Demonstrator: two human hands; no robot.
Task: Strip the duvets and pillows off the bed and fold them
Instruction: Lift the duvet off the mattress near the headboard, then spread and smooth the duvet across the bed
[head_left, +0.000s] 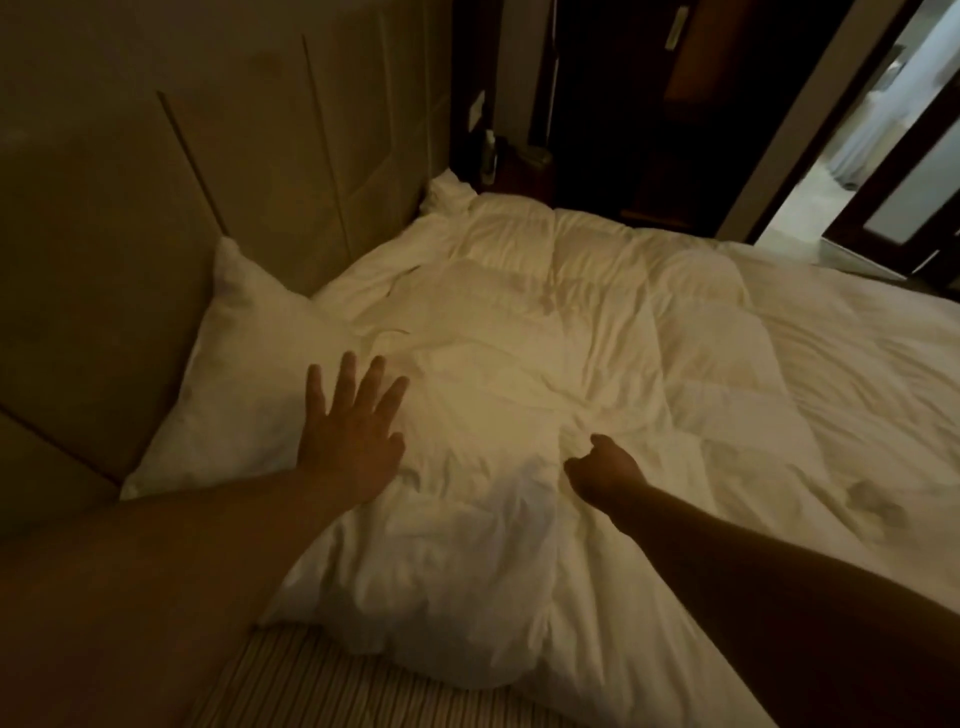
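A white quilted duvet (597, 338) lies rumpled across the bed and covers most of it. A white pillow (234, 384) leans against the headboard at the left, and a second pillow (447, 197) pokes out at the far corner. My left hand (348, 441) is spread with straight fingers over the seam where the near pillow meets the duvet. My right hand (602, 467) is curled, its fingers pinching a fold of the duvet.
A padded beige headboard (208, 156) runs along the left. A striped mattress surface (311, 691) shows at the bottom. A dark nightstand (519, 161) stands beyond the bed, and an open doorway (857, 156) is at the upper right.
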